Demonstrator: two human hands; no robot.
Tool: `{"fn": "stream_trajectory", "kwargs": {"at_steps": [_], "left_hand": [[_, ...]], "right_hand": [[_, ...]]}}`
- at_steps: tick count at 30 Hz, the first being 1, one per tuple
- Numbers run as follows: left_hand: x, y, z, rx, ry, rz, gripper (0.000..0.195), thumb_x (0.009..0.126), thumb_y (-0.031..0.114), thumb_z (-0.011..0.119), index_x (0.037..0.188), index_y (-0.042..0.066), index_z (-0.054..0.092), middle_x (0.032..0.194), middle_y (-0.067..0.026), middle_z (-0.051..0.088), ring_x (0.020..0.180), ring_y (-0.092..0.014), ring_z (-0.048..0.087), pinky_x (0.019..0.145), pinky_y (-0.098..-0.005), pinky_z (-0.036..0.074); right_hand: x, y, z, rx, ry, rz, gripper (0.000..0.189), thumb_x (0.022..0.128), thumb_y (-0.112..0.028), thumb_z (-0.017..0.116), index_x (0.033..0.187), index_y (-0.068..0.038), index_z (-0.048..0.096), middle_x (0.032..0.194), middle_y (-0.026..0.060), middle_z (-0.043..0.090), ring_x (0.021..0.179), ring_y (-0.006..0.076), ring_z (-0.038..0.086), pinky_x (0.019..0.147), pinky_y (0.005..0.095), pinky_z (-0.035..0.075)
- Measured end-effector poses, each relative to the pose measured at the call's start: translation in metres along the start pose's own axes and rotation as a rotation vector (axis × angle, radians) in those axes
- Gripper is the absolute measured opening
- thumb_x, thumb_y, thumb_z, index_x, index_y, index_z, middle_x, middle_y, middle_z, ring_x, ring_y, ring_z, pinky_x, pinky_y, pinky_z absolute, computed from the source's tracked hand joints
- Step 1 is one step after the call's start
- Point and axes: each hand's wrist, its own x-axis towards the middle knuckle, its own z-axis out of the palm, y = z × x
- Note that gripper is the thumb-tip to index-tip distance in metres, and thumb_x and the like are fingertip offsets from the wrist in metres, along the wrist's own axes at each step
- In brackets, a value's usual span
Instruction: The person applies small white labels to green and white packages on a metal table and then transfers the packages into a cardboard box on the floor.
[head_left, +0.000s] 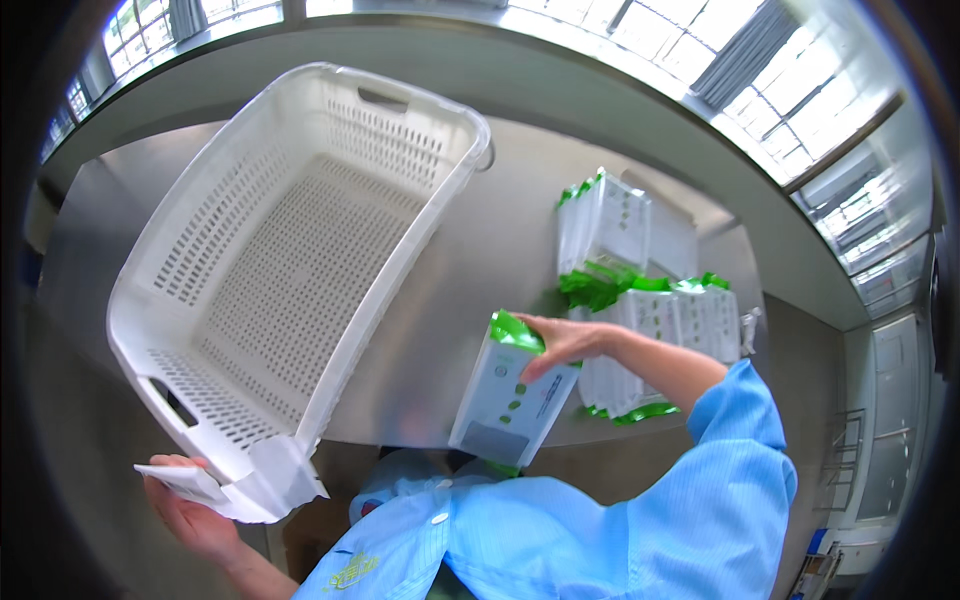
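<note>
My right hand grips the green upper end of a white-and-green soft pack, which tilts over the table's near edge. Printing and green leaf-like marks show on the pack's face. At the lower left, my left hand holds a creased white sheet, either paper or thin film. That sheet bends across the near corner of a white perforated plastic basket. Nothing lies on the basket's visible floor. Part of the left hand's fingers is hidden behind the sheet.
Several similar packs stand in a row at the table's right, with another group nearer me. All rest on a metal table with rounded corners. A wall ledge and windows run behind it.
</note>
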Motion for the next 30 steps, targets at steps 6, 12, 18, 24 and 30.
{"fn": "stream_trajectory", "kwargs": {"at_steps": [6, 12, 18, 24, 30], "left_hand": [[-0.036, 0.031, 0.054, -0.321, -0.362, -0.117, 0.032, 0.097, 0.029, 0.042, 0.076, 0.005, 0.043, 0.077, -0.0087, 0.044, 0.047, -0.017, 0.050, 0.050, -0.0333, 0.050], [-0.067, 0.015, 0.112, -0.574, -0.407, -0.460, 0.032, 0.093, 0.016, 0.047, 0.075, -0.009, 0.055, 0.073, -0.0193, 0.055, 0.055, -0.026, 0.059, 0.055, -0.0405, 0.057], [-0.067, -0.021, 0.147, -0.205, -0.609, -0.852, 0.023, 0.095, 0.017, 0.049, 0.093, -0.002, 0.062, 0.078, 0.0010, 0.058, 0.068, -0.003, 0.048, 0.059, -0.0172, 0.036], [-0.058, -0.065, 0.184, -0.079, -0.584, -0.746, 0.025, 0.096, 0.021, 0.050, 0.091, 0.001, 0.063, 0.072, 0.0055, 0.056, 0.062, 0.000, 0.045, 0.052, -0.0157, 0.034], [-0.069, -0.087, 0.208, -0.103, -0.530, -0.618, 0.025, 0.098, 0.024, 0.048, 0.094, 0.003, 0.061, 0.075, 0.0053, 0.055, 0.066, 0.000, 0.044, 0.056, -0.0160, 0.036]], "right_hand": [[0.051, 0.030, -0.039, 0.022, -0.188, 0.168, 0.104, 0.064, -0.035, 0.079, 0.144, -0.009, 0.019, 0.122, 0.0160, 0.054, 0.110, 0.0239, 0.057, 0.096, 0.0370, 0.045], [0.080, 0.039, -0.062, 0.038, -0.251, 0.213, 0.086, 0.067, -0.037, 0.079, 0.136, -0.009, 0.035, 0.122, 0.0136, 0.055, 0.109, 0.0234, 0.057, 0.095, 0.0382, 0.045], [0.079, 0.050, -0.068, -0.049, -0.192, 0.145, 0.093, 0.066, -0.040, 0.079, 0.139, -0.010, 0.031, 0.126, 0.0124, 0.053, 0.114, 0.0243, 0.053, 0.101, 0.0395, 0.040], [0.032, 0.032, -0.032, -0.515, 0.585, -0.291, 0.063, 0.079, -0.034, 0.070, 0.131, -0.008, 0.045, 0.127, 0.0142, 0.051, 0.113, 0.0259, 0.052, 0.095, 0.0372, 0.044], [-0.021, 0.007, 0.078, 0.408, 0.728, -0.464, 0.044, 0.085, -0.025, 0.066, 0.124, -0.008, 0.053, 0.106, 0.0084, 0.061, 0.096, 0.0160, 0.060, 0.081, 0.0287, 0.049]]}}
